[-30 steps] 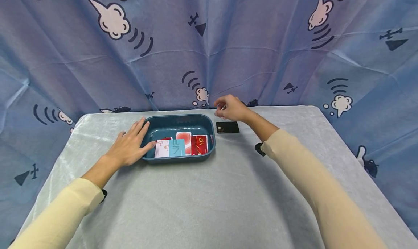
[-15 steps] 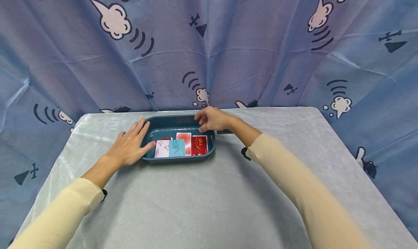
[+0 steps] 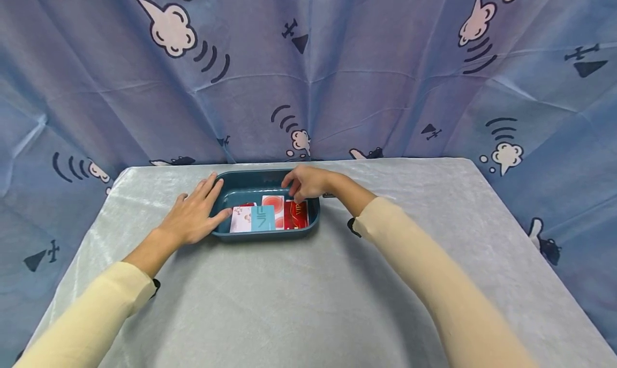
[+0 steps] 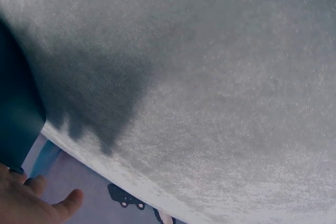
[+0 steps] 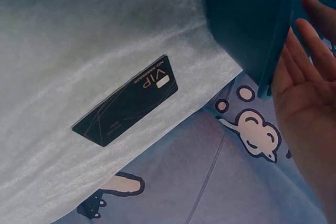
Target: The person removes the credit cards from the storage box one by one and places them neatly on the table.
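A dark blue tray [image 3: 262, 237] sits near the table's back edge with several cards in it. My left hand [image 3: 195, 215] rests on its left rim, fingers spread and straight. My right hand [image 3: 312, 182] reaches over the tray's right side, fingertips pointing down close above a red VIP card [image 3: 296, 216]. In the right wrist view its fingers [image 5: 310, 45] are loosely bent past the rim, with no card visible between them. A white and light blue VIP card [image 3: 262, 219] overlaps a pink-patterned card [image 3: 273, 201]. A black VIP card [image 5: 128, 103] lies on the table right of the tray.
A pale cloth covers the table [image 3: 270, 298]. Behind the back edge hangs a blue patterned curtain [image 3: 356, 89]. The right forearm [image 3: 352, 194] hides most of the black card in the head view.
The right hand has moved left and down, from above the black card to inside the tray over the red card. The left hand stays on the rim.
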Demonstrator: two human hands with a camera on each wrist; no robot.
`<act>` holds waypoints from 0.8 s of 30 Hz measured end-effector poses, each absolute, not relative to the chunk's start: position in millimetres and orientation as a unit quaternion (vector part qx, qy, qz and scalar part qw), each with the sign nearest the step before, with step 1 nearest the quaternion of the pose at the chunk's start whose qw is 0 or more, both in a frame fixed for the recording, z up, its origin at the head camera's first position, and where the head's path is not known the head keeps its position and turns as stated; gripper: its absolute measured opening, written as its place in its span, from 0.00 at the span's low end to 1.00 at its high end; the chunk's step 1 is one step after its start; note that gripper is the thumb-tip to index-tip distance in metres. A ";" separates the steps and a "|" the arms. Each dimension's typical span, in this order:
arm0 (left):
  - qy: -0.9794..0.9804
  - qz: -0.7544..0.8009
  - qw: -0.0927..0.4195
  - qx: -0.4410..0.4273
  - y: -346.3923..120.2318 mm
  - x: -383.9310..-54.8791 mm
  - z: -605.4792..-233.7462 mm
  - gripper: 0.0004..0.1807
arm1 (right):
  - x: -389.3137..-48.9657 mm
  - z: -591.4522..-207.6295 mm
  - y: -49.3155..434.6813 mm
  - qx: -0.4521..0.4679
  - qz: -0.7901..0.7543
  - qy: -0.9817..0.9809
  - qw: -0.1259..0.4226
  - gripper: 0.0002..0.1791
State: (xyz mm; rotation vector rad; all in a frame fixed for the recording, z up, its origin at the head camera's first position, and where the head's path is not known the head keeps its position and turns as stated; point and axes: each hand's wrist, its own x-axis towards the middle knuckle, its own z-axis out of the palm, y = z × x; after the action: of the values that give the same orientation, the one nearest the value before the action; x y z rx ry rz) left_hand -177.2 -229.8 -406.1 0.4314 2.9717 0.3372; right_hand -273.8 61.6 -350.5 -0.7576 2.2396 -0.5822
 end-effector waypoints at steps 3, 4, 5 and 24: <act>0.982 0.112 0.061 0.142 -229.5 -177.3 -405.9 0.45 | -273.6 -351.2 59.3 -0.302 -0.211 0.862 0.349 0.25; 0.982 0.113 0.062 0.142 -229.4 -177.3 -405.8 0.45 | -273.5 -351.2 58.2 -0.305 -0.204 0.862 0.350 0.25; 0.981 0.113 0.062 0.142 -229.5 -177.4 -406.0 0.45 | -273.5 -350.9 56.9 -0.307 -0.197 0.862 0.352 0.26; 0.982 0.103 0.066 0.141 -229.3 -177.4 -403.4 0.45 | -277.5 -355.5 41.6 -0.267 -0.144 0.871 0.385 0.29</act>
State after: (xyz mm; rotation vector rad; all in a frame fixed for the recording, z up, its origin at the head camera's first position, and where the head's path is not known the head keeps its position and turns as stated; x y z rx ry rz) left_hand -177.4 -229.3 -403.4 0.4265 2.9632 0.3116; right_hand -277.5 41.6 -355.5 -0.6811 2.2195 -0.3660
